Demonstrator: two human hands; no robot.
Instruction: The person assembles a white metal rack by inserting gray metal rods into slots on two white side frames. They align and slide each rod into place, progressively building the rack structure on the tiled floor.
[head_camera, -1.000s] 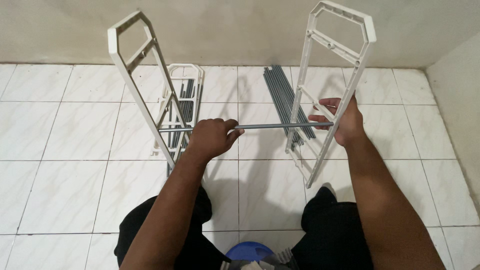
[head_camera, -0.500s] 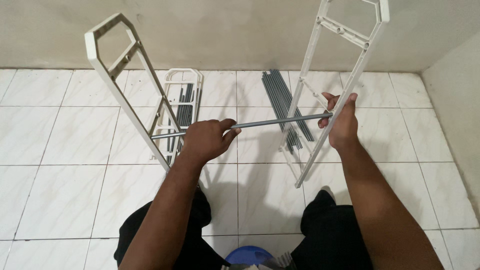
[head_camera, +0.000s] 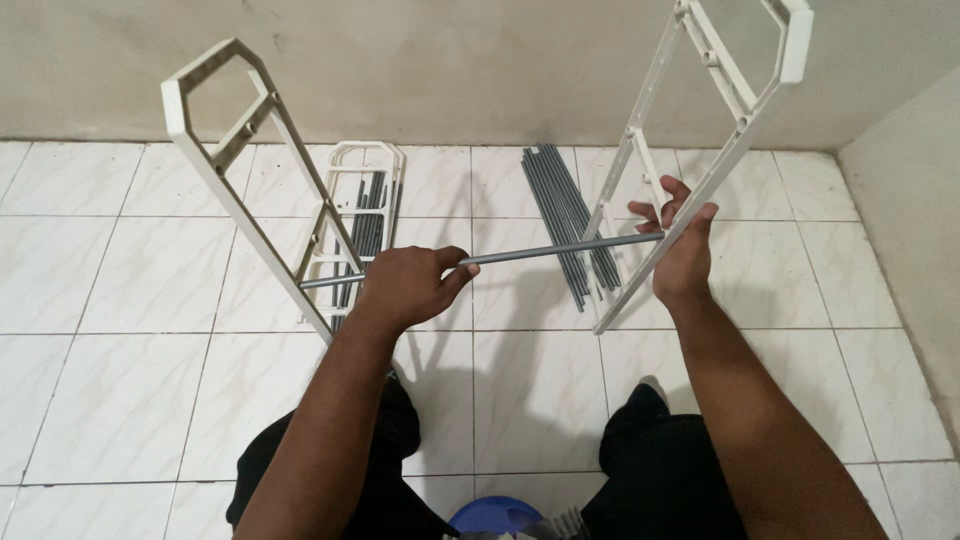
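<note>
The left hand (head_camera: 405, 288) is curled tight around a thin grey rod (head_camera: 540, 251). Its grip is clamped on the rod near the middle. The rod runs level across the space between two white frames, up off the floor.

The left frame (head_camera: 250, 175) leans up from the floor, and the rod's left end touches it low down. The right frame (head_camera: 700, 140) stands tall on the other side. The right hand (head_camera: 685, 255) wraps around one leg of that frame, just where the rod's right end meets it. Its fingers (head_camera: 665, 195) are partly spread, with the thumb on the far side of the leg, so its grip is clamped on the frame.

On the white tiled floor (head_camera: 120, 380), a third white frame (head_camera: 362, 215) lies flat behind the left hand, with a few grey rods on it. A bundle of grey rods (head_camera: 560, 195) lies on the floor between the two standing frames, close to the wall (head_camera: 450, 70).

The person's dark trousers (head_camera: 660, 470) show at the bottom, and the top of something blue (head_camera: 500, 515) sits between the knees.
</note>
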